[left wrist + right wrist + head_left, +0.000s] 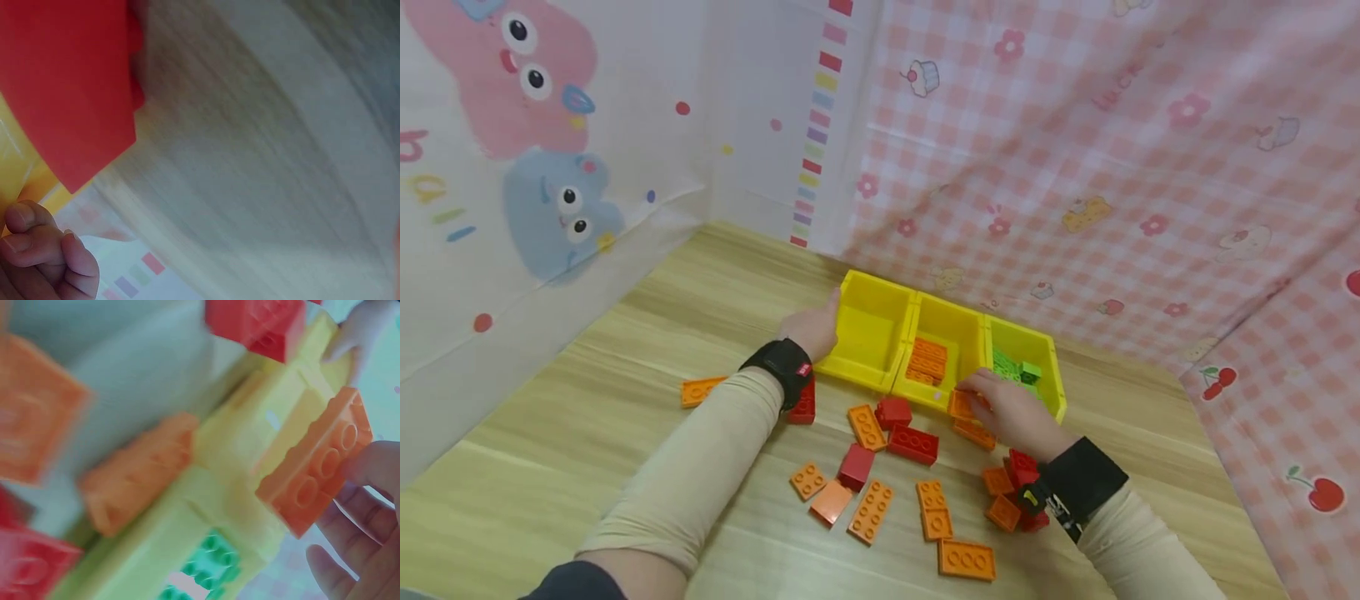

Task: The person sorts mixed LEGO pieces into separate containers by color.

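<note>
My right hand (1011,408) pinches an orange toy building brick (315,464) between thumb and fingers, at the front wall of a yellow three-compartment box (859,373). The brick's hollow underside with its round tubes shows in the right wrist view. At the box's left end, my left hand (811,332) grips the wall with thumb up at the rim and the other fingers curled, as the left wrist view shows. Orange bricks (928,360) lie in the middle compartment and green bricks (1017,367) in the right one. The left compartment shows only its yellow floor.
Loose orange bricks (871,512) and red bricks (913,444) lie scattered on the wooden table (752,517) in front of the box. A red brick (803,403) sits beneath my left wrist. Several more cluster by my right wrist. Patterned cloth (1075,167) hangs behind.
</note>
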{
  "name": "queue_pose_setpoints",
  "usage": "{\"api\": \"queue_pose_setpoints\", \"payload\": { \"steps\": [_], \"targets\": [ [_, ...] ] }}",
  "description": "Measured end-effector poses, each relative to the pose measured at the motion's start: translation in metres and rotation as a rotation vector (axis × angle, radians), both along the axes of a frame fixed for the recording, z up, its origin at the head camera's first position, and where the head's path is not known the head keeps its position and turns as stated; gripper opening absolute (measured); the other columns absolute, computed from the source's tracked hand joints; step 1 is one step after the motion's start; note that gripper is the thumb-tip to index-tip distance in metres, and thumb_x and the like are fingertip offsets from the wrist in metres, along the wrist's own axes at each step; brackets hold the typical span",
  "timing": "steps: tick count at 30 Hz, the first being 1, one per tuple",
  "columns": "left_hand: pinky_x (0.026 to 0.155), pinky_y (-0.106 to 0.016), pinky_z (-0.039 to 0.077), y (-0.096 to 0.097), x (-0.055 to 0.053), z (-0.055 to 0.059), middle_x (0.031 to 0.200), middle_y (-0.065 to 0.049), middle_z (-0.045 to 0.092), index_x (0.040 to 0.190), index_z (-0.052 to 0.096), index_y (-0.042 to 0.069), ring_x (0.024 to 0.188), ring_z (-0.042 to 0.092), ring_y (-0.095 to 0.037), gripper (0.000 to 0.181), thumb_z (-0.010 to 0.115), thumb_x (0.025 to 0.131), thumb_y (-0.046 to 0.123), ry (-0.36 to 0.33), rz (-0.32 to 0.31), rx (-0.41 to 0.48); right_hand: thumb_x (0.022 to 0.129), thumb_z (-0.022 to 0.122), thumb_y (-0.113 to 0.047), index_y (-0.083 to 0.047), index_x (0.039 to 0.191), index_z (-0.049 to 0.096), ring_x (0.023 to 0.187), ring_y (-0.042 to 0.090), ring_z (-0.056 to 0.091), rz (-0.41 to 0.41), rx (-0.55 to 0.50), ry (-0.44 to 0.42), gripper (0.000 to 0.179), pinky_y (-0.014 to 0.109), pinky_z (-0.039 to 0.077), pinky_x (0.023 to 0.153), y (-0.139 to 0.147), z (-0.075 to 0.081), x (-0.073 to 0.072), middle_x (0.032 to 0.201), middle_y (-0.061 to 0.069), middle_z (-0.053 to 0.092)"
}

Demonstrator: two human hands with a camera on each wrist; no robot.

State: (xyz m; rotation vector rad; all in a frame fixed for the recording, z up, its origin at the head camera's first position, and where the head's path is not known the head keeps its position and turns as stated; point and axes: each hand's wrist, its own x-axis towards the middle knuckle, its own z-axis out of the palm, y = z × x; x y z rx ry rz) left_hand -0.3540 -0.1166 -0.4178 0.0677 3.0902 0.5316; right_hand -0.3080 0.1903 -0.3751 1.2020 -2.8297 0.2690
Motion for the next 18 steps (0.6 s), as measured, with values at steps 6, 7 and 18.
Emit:
{"api": "queue_pose_setpoints", "payload": {
  "steps": [6,7,18],
  "targets": [
    [0.045,-0.032,0.036,0.000,0.000,0.001,0.055,-0.003,0.045,0.150,0.015,0.010,0.047,0.041,-0.017,0.066,0.048,0.093,0.012,0.002,0.004,-0.001,0.088,0.063,-0.009,-0.005,0.108,0.066,0.081,0.017,0.058,-0.026,-0.005,0.039,0.020,0.035,0.050,0.073,-0.022,0.008,-0.029,0.095,0.004,0.063],
    [0.045,-0.032,0.037,0.000,0.000,0.001,0.055,-0.003,0.045,0.150,0.015,0.011,0.047,0.041,-0.018,0.066,0.049,0.093,0.012,0.002,0.004,-0.001,0.088,0.063,-0.008,-0.005,0.108,0.066,0.081,0.018,0.058,-0.030,-0.002,0.043,0.020,0.036,0.050,0.072,-0.025,0.008,-0.034,0.094,0.005,0.063],
    [0.043,-0.031,0.036,-0.001,-0.001,-0.008,0.053,-0.001,0.044,0.149,0.021,0.011,0.046,0.040,-0.016,0.064,0.051,0.092,0.013,0.062,0.014,-0.011,0.090,0.061,-0.011,-0.006,0.097,0.069,0.071,0.023,0.057,-0.165,0.111,0.118,0.012,0.040,0.050,0.068,-0.057,0.000,-0.100,0.083,0.008,0.063]
  ]
}}
